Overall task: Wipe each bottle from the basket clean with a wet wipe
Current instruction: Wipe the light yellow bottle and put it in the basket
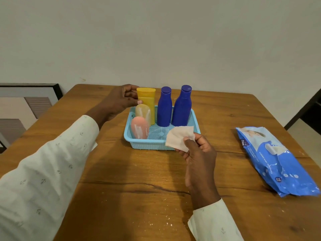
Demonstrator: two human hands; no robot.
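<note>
Sleeves, pale and printed, entering from lower left and lower centre of frame. White specks scattered over wooden table point(121, 188) in the foreground.

Right hand point(198, 159), centre right: fingers curled, thumb pinching a wet wipe point(180, 138) against the fingertips; wipe spread and raised just over the near right corner of the basket, presumably kept ready for the next bottle.

Wipes packet point(276, 160), blue, lying flat at right of frame, well apart from the basket; likely parked within reach for a fresh sheet.

Light blue mesh basket point(147, 145), centre. Pink bottle point(139, 127) at near left, pale tan bottle point(143, 112) just behind; both carrying white streaks, judged not yet cleaned. Two blue bottles point(173, 108) upright at rear right, no marks visible.

Left hand point(121, 100), upper centre: partly closed around the upper part of the yellow bottle point(146, 101), thumb on the near face, fingers behind the cap. Bottle upright at rear left of basket; whether base clear of the floor, not determinable. Grip near the top judged suited to lifting straight out past the neighbours.
</note>
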